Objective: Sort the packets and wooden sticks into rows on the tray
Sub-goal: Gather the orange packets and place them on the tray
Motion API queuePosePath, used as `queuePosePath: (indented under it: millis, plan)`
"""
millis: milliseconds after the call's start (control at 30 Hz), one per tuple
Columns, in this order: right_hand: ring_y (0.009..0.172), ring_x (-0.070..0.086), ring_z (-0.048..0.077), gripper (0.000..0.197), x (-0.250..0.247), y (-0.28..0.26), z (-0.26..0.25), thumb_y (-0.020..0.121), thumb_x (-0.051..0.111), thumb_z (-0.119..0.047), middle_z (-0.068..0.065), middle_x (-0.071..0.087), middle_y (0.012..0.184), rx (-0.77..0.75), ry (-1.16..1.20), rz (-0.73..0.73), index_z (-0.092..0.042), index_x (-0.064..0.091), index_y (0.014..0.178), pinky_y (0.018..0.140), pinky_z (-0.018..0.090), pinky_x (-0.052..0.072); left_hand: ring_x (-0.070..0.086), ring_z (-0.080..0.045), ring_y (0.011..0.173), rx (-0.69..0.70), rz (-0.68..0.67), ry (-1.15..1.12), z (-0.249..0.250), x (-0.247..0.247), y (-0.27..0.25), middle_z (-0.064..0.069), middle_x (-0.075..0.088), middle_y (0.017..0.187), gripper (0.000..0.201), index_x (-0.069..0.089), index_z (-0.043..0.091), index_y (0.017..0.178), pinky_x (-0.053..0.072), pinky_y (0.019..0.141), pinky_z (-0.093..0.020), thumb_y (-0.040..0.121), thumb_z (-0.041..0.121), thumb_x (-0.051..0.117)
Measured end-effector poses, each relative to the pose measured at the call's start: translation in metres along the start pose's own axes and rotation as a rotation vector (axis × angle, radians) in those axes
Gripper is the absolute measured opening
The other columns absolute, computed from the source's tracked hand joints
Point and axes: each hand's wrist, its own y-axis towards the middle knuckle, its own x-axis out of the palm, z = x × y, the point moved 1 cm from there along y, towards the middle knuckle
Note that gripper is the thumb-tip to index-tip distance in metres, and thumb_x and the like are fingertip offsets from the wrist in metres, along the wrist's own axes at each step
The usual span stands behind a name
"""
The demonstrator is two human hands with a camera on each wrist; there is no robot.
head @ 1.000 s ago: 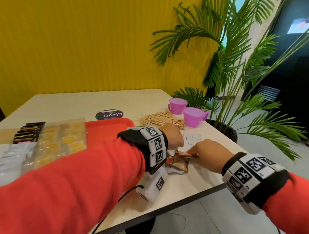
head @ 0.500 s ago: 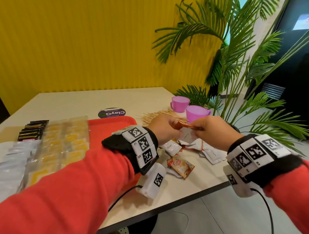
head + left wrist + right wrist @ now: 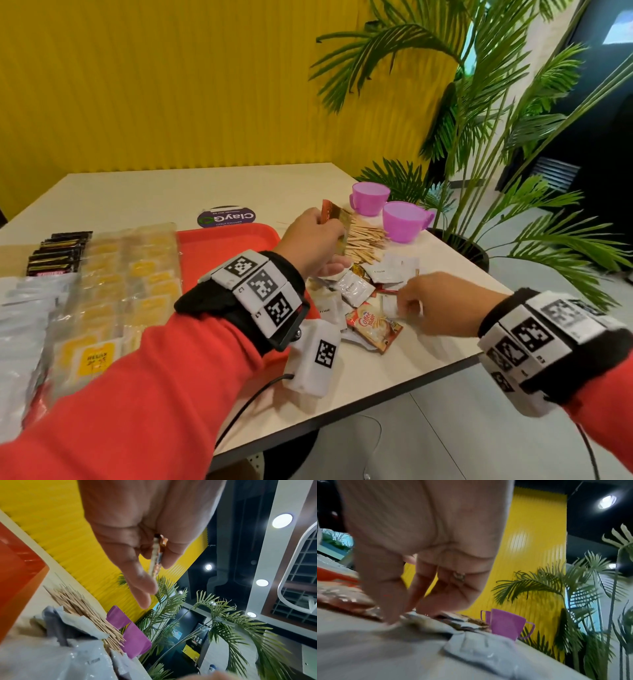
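My left hand [image 3: 337, 236] is raised above the wooden sticks [image 3: 364, 240] and pinches a few orange-brown packets [image 3: 334, 217], seen edge-on between thumb and fingers in the left wrist view [image 3: 155, 561]. My right hand [image 3: 399, 305] is down on the loose pile of white and orange packets [image 3: 356, 291]. Its fingertips [image 3: 392, 615] touch a small white packet; the blur hides whether they grip it. A Coffee mate packet [image 3: 375, 325] lies beside them. The red tray [image 3: 222, 246] holds rows of black [image 3: 58, 253], yellow [image 3: 137, 281] and silver packets [image 3: 24, 308].
Two pink cups [image 3: 370, 198] [image 3: 404, 221] stand behind the sticks at the table's right edge. A potted palm [image 3: 479, 137] rises just beyond them. A round purple sticker [image 3: 226, 217] lies behind the tray. The table's front edge runs under my wrists.
My right hand lifted an orange packet from the pile, passed it to my left hand, and has dropped back to the pile. My left hand has moved up and back with the packets.
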Motion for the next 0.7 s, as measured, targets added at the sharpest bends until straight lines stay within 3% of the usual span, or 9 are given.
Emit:
queuePosePath:
  millis: [67,167,233,300,400,500,600,700]
  plan:
    - [0.085,0.049,0.006,0.021,0.005,-0.001,0.0,0.085,0.058,-0.019,-0.011,0.055,0.096,0.003,0.041,-0.051,-0.024,0.063,0.106,0.065,0.008,0.035,0.068,-0.019,0.071,0.001,-0.011,-0.053,-0.001,0.0,-0.003,-0.013,0.06,0.113,0.02,0.042,0.017,0.117,0.054,0.06,-0.024,0.097,0.016,0.038]
    - [0.081,0.048,0.003,0.024,0.0,-0.001,-0.005,0.089,0.058,-0.031,-0.015,0.053,0.094,0.017,0.134,0.063,-0.024,0.061,0.112,0.063,0.006,0.034,0.067,-0.017,0.073,0.047,0.016,-0.127,-0.003,-0.003,-0.007,-0.013,0.059,0.111,0.016,0.044,0.018,0.108,0.053,0.059,-0.022,0.097,0.008,0.039]
    - [0.085,0.05,0.005,0.032,0.0,0.002,-0.015,0.088,0.058,-0.037,-0.013,0.055,0.097,0.046,0.195,0.07,-0.024,0.059,0.117,0.067,0.012,0.038,0.064,-0.015,0.076,0.074,0.066,-0.195,-0.006,-0.006,-0.009,-0.017,0.06,0.108,0.015,0.048,0.017,0.095,0.052,0.063,-0.021,0.094,0.003,0.042]
    - [0.092,0.051,0.009,0.045,0.003,0.005,-0.027,0.086,0.06,-0.04,-0.006,0.058,0.112,0.071,0.19,0.014,-0.023,0.053,0.127,0.077,0.02,0.041,0.063,-0.015,0.079,0.068,0.109,-0.282,-0.009,-0.01,-0.01,-0.018,0.063,0.102,0.014,0.05,0.016,0.089,0.051,0.062,-0.018,0.093,0.003,0.047]
    - [0.111,0.051,0.018,0.065,0.008,0.011,-0.038,0.081,0.067,-0.04,0.001,0.053,0.129,0.092,0.145,-0.038,-0.021,0.042,0.137,0.09,0.027,0.042,0.065,-0.016,0.083,0.024,0.094,-0.452,-0.011,-0.015,-0.016,-0.015,0.063,0.097,0.006,0.051,0.01,0.094,0.052,0.056,-0.015,0.094,0.004,0.048]
    - [0.115,0.05,0.02,0.073,0.009,0.012,-0.041,0.076,0.072,-0.039,0.003,0.052,0.131,0.135,0.162,-0.058,-0.02,0.038,0.138,0.091,0.028,0.043,0.067,-0.016,0.079,0.012,0.08,-0.544,-0.015,-0.02,-0.022,-0.02,0.064,0.097,0.01,0.05,0.007,0.094,0.052,0.053,-0.014,0.094,-0.001,0.044]
    - [0.106,0.05,0.018,0.067,0.007,0.009,-0.041,0.077,0.073,-0.036,0.003,0.053,0.127,0.179,0.205,-0.068,-0.018,0.043,0.133,0.085,0.025,0.041,0.067,-0.015,0.083,0.037,0.081,-0.524,-0.02,-0.023,-0.026,-0.018,0.064,0.103,0.018,0.052,0.01,0.093,0.053,0.056,-0.013,0.092,-0.007,0.045]
    - [0.085,0.05,0.014,0.04,0.001,0.007,-0.035,0.083,0.068,-0.028,0.006,0.06,0.105,0.18,0.293,-0.017,-0.008,0.058,0.116,0.075,0.027,0.044,0.061,-0.015,0.079,0.101,0.115,-0.444,-0.022,-0.022,-0.028,-0.012,0.063,0.09,0.023,0.056,0.011,0.085,0.049,0.058,-0.016,0.088,-0.011,0.049]
